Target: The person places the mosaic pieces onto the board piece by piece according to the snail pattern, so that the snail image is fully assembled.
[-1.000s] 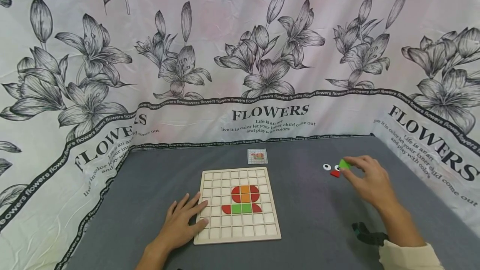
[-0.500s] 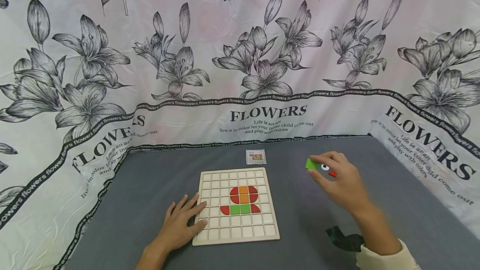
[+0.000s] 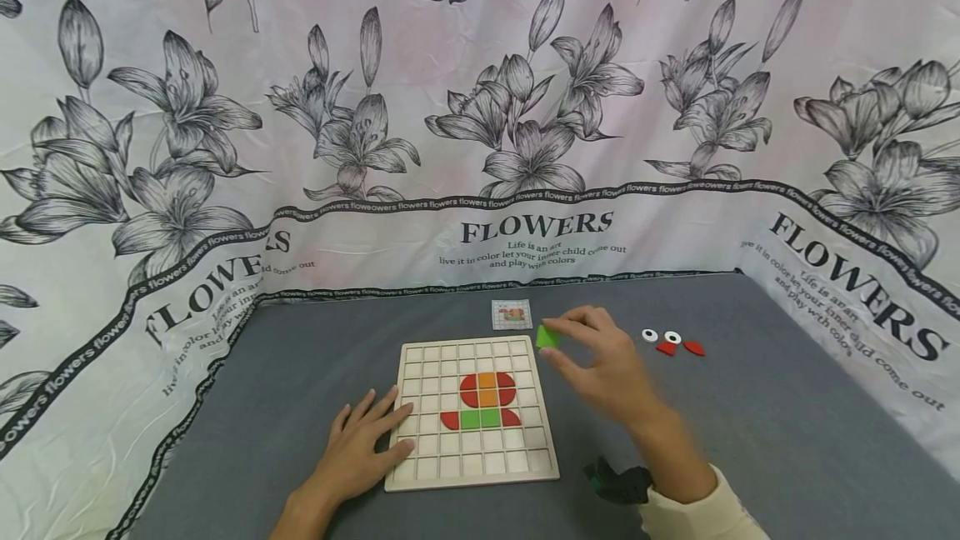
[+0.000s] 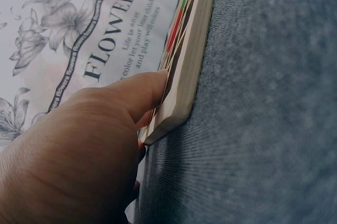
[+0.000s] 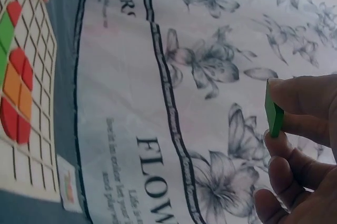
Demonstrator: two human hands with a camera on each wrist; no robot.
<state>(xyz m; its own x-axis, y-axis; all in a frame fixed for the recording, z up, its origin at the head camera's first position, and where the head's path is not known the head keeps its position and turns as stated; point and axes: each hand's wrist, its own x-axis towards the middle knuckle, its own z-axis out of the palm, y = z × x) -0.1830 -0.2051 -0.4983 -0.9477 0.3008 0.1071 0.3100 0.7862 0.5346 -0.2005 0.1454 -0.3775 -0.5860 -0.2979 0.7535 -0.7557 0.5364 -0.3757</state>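
A wooden grid board lies on the grey cloth, with red, orange and green tiles set in its middle squares. My left hand rests on the board's left edge with its fingers spread; the left wrist view has the thumb on the rim. Between thumb and fingertip my right hand pinches a green tile, held in the air by the board's upper right corner. The right wrist view catches that tile edge-on, its other fingers loosely bent.
A small picture card lies behind the board. To the right sit two white eye discs, one being the left disc, and two red pieces, including a pointed red piece. A flower-printed curtain rises behind the table.
My right hand has moved left with the green tile, from the loose pieces to the board's upper right corner. The discs and red pieces are uncovered now. My left hand stays put.
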